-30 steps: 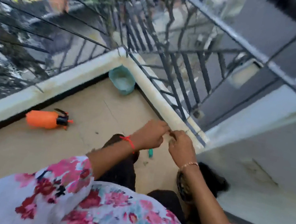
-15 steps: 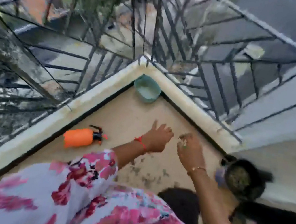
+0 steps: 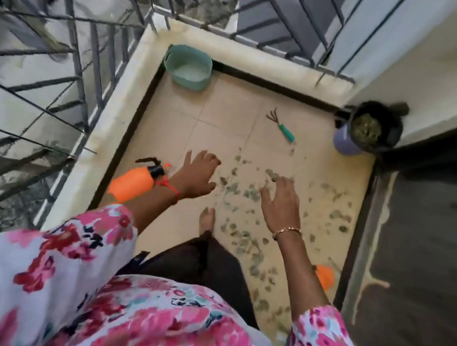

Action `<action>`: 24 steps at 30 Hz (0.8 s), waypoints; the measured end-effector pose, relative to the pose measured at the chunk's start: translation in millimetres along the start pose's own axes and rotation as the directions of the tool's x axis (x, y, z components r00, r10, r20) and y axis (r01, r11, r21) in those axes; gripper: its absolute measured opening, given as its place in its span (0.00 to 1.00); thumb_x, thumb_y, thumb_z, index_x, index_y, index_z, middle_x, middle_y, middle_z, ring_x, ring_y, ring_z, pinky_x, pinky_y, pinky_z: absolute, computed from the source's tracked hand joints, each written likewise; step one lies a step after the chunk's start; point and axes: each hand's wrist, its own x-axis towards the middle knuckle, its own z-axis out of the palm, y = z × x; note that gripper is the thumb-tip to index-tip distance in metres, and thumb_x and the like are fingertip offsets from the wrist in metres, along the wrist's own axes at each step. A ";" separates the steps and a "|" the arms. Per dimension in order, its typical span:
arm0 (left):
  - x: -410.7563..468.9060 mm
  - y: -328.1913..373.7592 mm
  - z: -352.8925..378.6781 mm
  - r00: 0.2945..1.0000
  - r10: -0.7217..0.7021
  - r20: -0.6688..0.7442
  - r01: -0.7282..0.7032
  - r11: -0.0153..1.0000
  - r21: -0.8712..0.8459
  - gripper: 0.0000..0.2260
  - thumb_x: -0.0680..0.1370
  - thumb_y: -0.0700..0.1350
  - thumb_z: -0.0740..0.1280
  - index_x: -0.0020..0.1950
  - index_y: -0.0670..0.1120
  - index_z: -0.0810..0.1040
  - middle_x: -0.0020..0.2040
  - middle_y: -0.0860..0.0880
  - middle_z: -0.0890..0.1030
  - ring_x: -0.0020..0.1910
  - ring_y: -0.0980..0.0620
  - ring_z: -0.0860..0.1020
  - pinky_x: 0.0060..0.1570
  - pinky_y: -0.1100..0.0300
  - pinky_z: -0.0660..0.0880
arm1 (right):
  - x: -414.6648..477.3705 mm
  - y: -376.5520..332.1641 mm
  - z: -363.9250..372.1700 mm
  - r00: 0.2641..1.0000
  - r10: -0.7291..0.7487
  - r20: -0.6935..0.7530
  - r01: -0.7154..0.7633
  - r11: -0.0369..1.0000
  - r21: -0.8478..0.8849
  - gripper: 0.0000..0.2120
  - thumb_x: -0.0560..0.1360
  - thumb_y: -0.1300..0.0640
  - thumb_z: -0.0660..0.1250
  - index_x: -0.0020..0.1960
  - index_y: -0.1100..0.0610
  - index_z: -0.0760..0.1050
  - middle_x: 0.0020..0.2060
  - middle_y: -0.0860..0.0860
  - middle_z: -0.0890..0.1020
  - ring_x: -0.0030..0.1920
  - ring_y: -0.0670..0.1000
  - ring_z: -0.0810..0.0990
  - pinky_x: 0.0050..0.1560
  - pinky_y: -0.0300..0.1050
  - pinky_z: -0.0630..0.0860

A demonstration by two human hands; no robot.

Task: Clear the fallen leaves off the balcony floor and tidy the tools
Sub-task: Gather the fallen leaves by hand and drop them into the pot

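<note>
Green leaf bits (image 3: pixel 244 234) lie scattered over the beige tiled floor (image 3: pixel 223 118), mostly on its right half. My left hand (image 3: pixel 196 178) hangs above the floor with fingers spread, holding nothing. My right hand (image 3: pixel 282 204) hovers over the leaves, fingers loosely bent; a few leaf bits sit at its fingertips. A small hand rake (image 3: pixel 283 127) with a teal handle lies toward the far right. An orange spray bottle (image 3: pixel 134 181) with a black nozzle lies on its side by the left kerb.
A teal tub (image 3: pixel 188 67) stands in the far left corner. A black pot (image 3: pixel 374 129) with greenery stands beside a purple container (image 3: pixel 344 142) at the far right. Another orange object (image 3: pixel 324 276) lies by the door sill. Metal railing (image 3: pixel 68 66) rings the balcony. My foot (image 3: pixel 207 220) is below.
The view has swung down to the floor, showing the leaves, rake and pot. My hands, together at the kerb a second ago, have parted and spread open over the floor.
</note>
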 end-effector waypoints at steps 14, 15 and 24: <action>15.8 -32.7 197.1 0.977 0.151 0.151 -0.160 0.986 0.047 0.36 0.69 0.61 0.44 0.68 0.40 0.68 0.70 0.43 0.67 0.74 0.43 0.57 0.70 0.46 0.54 | -67.3 147.5 192.4 0.899 0.435 0.046 -0.437 0.887 0.151 0.27 0.79 0.53 0.59 0.72 0.65 0.57 0.71 0.62 0.60 0.72 0.60 0.59 0.72 0.49 0.56; 27.7 -40.6 217.4 0.972 0.171 0.163 -0.179 0.983 0.039 0.38 0.67 0.61 0.42 0.68 0.40 0.68 0.70 0.42 0.67 0.74 0.42 0.57 0.70 0.46 0.54 | -63.9 157.2 217.0 0.887 0.455 0.077 -0.461 0.876 0.144 0.29 0.79 0.53 0.59 0.74 0.64 0.54 0.73 0.62 0.57 0.73 0.59 0.56 0.73 0.48 0.54; 177.4 -121.6 387.9 0.909 0.273 0.316 -0.316 0.944 0.095 0.28 0.78 0.52 0.63 0.73 0.43 0.59 0.75 0.44 0.58 0.77 0.45 0.49 0.73 0.46 0.47 | -15.8 256.6 443.2 0.770 0.621 0.148 -0.637 0.763 0.107 0.40 0.74 0.44 0.65 0.75 0.57 0.48 0.74 0.59 0.52 0.75 0.60 0.49 0.73 0.54 0.54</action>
